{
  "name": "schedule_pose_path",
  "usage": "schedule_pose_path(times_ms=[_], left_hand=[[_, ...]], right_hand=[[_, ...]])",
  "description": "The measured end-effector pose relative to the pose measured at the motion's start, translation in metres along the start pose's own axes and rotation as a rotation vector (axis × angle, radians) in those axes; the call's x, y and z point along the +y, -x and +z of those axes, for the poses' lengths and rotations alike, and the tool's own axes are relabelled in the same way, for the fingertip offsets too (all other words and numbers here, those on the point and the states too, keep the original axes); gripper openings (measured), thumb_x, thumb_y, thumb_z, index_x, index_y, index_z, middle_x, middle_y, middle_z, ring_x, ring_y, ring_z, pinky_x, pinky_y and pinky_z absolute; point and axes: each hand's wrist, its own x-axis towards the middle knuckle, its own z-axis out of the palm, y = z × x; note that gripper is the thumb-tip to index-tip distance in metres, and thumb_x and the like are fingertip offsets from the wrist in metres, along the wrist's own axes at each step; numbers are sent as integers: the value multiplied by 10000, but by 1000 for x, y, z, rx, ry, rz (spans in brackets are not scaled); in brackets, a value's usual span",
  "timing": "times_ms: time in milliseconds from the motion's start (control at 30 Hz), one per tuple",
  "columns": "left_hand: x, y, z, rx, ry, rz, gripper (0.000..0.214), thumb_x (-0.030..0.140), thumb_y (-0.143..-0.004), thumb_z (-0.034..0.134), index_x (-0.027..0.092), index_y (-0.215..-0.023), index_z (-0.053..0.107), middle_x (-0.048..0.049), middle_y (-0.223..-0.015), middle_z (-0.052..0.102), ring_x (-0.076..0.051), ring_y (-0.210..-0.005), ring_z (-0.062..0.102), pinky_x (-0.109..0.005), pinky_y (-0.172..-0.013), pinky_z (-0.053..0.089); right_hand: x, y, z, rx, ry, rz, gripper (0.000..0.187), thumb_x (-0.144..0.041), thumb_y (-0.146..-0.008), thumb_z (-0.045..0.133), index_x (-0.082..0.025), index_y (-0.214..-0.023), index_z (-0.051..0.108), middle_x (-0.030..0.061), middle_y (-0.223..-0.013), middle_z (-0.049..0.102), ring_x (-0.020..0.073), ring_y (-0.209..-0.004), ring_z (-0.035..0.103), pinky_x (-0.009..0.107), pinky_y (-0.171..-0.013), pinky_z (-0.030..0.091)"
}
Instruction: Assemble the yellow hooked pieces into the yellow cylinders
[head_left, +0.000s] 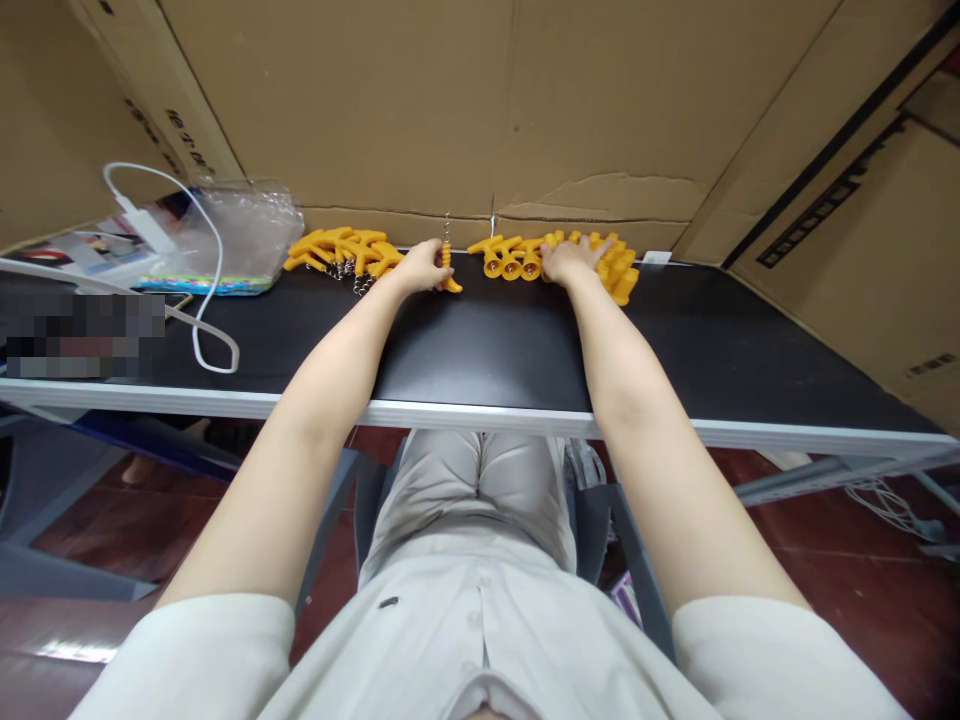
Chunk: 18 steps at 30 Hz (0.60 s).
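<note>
Pinched in the left hand [426, 268], seemingly to keep its spring [447, 228] upright, a yellow piece [452, 286]; the right hand [574, 262] spread over yellow parts [621, 278], its hold unclear

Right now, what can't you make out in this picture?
Head view: whether the right hand grips any yellow pieces; the hand itself covers the contact.
Head view: what the object at far left is; pixelation masks it.
Head view: the cardboard panel's top; the picture's upper edge cuts it off.
</note>
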Motion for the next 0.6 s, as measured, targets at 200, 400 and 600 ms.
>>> schedule_pose_path(times_ms=[200, 400, 600], left_hand=[[0, 1, -1, 2, -6, 19, 364, 67, -1074, 658, 73, -1438, 680, -202, -1261, 788, -334, -1098, 836, -424, -978, 693], [-2, -1, 0, 6, -36, 36, 352, 88, -1080, 660, 64, -1430, 682, -191, -1224, 793, -326, -1083, 838, -418, -998, 687], [-3, -3, 0, 14, -44, 37, 333, 96, -1077, 663, 73, -1408, 685, -188, -1257, 782, -308, -1071, 835, -380, -970, 681]], right_hand=[[-9, 7, -13, -49, -5, 26, 604, -428, -1171, 338, -132, -1504, 746, 249, -1623, 640, 486, -1685, 378, 911, -1286, 79], [-5, 13, -13, -19, 55, -61, 610, -446, -1166, 344, -121, -1447, 777, 222, -1553, 699, 468, -1674, 385, 832, -1328, -61], [-8, 15, -12, 40, -105, -125, 710, -633, -1153, 308, -179, -1341, 821, 176, -1502, 738, 507, -1649, 400, 893, -1273, -64]])
